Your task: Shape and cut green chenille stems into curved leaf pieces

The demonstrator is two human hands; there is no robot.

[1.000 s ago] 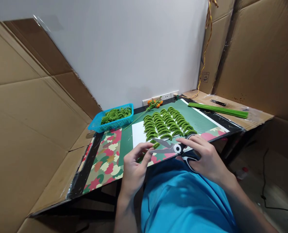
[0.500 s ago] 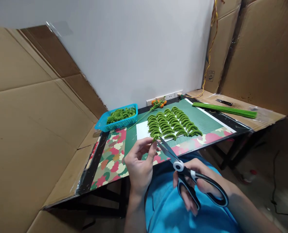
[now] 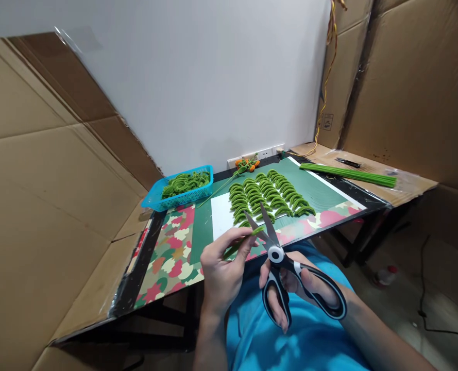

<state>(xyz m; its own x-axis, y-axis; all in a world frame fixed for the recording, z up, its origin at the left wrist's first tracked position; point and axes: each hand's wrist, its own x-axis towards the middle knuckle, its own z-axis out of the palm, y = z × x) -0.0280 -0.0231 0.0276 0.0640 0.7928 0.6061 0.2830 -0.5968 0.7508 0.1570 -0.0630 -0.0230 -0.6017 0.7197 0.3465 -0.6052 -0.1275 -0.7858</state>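
Between thumb and fingers, my left hand (image 3: 224,263) pinches a green pipe cleaner (image 3: 257,230), whose tip pokes out to the right. My right hand (image 3: 298,278) has its fingers through the handles of black-and-grey scissors (image 3: 275,254). The blades are spread, and the pipe cleaner's tip lies between them near the pivot. Just beyond, short curved green pipe cleaner pieces (image 3: 275,191) lie in several rows on a white sheet (image 3: 220,216) over a green mat (image 3: 203,226).
A blue basket (image 3: 149,198) of green pieces stands at the left. Orange-and-green fuzzy pieces (image 3: 248,164) lie at the back by a power strip (image 3: 267,152). Long green stems (image 3: 348,174) and a black folding knife (image 3: 348,163) are at the right. Cardboard walls (image 3: 43,180) flank the table.
The scissors have opened wider and moved left, with their blades around the pipe cleaner's tip. More of the pipe cleaner shows in my left hand. The view has shifted slightly.
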